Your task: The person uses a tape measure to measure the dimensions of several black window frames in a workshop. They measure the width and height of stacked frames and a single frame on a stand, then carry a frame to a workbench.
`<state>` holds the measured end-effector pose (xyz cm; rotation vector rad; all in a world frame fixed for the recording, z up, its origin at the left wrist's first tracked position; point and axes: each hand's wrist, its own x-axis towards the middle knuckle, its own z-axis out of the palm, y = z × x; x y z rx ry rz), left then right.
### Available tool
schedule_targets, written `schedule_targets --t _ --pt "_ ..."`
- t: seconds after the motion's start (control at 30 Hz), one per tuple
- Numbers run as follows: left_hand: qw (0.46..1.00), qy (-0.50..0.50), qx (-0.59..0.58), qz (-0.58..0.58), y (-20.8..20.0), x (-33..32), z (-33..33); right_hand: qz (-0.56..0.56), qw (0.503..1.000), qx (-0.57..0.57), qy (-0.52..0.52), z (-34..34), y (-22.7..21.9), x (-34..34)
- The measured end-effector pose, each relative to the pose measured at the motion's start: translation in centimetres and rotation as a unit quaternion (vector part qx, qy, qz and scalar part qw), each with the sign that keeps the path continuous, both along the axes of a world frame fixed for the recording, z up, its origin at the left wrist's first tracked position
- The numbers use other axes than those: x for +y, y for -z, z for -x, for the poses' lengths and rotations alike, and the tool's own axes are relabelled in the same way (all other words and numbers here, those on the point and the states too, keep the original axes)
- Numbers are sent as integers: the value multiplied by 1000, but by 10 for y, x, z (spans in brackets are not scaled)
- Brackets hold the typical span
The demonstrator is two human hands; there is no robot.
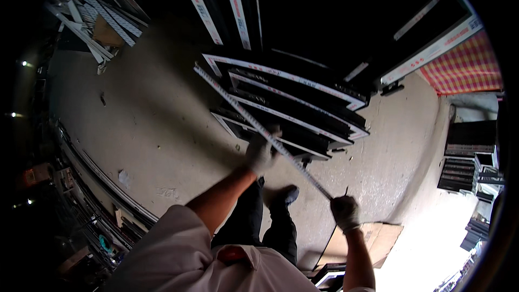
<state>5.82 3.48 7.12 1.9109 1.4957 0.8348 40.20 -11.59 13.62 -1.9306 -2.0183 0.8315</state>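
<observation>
A long, thin, straight strip with a pale, speckled printed face runs slantwise across the middle of the view. My left hand, in a pale work glove, is closed around it near its middle. Its lower right end is in my right hand, also gloved and closed; a small thin dark point sticks up beside those fingers. The strip's far end lies over the left corner of a stack of dark frames edged with white printed film. My left hand is just in front of the nearest frame.
More tall film-covered frames stand behind the stack. Offcut strips lie in a heap at the far left. Long dark profiles line the left side. A cardboard sheet lies near my right forearm. A checkered cloth hangs at right.
</observation>
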Motion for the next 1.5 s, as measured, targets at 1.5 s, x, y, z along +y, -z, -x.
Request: schedule_targets --t 1.5 --pt "829 163 -315 433 -148 -60 5 107 983 15 150 37 -40 -80"
